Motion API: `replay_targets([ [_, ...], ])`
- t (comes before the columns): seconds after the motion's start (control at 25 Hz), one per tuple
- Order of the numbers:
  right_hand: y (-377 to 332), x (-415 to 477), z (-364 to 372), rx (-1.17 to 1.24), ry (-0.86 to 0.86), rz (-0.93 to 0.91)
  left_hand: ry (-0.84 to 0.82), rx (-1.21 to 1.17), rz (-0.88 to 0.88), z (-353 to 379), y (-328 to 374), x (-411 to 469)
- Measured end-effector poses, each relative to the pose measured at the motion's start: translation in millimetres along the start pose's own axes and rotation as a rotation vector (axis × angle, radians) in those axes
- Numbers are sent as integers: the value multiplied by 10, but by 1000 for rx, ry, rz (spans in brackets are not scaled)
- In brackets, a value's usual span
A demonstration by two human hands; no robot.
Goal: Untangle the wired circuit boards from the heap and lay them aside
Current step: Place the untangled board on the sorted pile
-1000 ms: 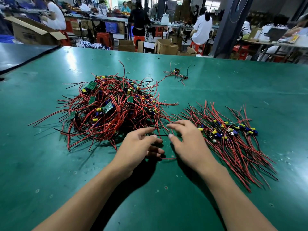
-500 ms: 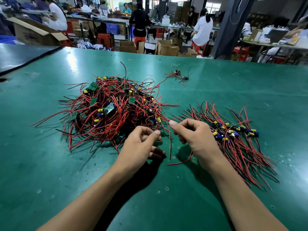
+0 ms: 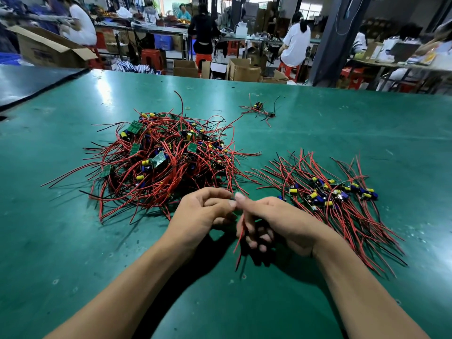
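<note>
A tangled heap (image 3: 161,160) of small green circuit boards with red and black wires lies left of centre on the green table (image 3: 73,253). To the right, a sorted row of wired boards (image 3: 330,194) lies with wires fanned toward me. My left hand (image 3: 203,214) and my right hand (image 3: 276,221) meet just in front of the heap, thumbs touching. My right hand is closed around red and black wires (image 3: 241,238) that hang below its fingers. My left hand pinches at the same wires near the thumbs; any board in the hands is hidden.
Two loose wired boards (image 3: 261,110) lie farther back, right of centre. A small rubber band (image 3: 187,108) lies behind the heap. Cardboard boxes (image 3: 244,69), stools and seated people at workbenches stand beyond the table's far edge.
My hands have come together and lifted slightly toward me. My right hand has pulled a set of red wires out from the heap's edge and closed around them.
</note>
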State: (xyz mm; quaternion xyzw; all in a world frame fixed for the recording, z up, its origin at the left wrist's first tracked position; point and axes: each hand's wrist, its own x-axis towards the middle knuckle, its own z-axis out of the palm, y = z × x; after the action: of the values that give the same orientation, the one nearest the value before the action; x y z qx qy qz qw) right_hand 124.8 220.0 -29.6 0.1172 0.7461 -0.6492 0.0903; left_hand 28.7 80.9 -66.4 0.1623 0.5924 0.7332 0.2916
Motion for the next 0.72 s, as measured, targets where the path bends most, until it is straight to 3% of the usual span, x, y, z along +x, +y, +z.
replay_targets([
  [0.12,13,-50,-65,-33,-29,128,-38,130,35,-2,16,-15],
  [0.24,67,-85,-143,-74,-86,209,-126,631,244,14,-40,-77],
  [0.36,93,-64,-264,-123,134,303,-174,1017,454,91,-107,-104],
  [0.56,161,14,-389,-386,573,221,-128,1028,509,88,-94,-116],
  [0.72,196,89,-269,-621,666,10,-80,920,610,74,-60,-161],
])
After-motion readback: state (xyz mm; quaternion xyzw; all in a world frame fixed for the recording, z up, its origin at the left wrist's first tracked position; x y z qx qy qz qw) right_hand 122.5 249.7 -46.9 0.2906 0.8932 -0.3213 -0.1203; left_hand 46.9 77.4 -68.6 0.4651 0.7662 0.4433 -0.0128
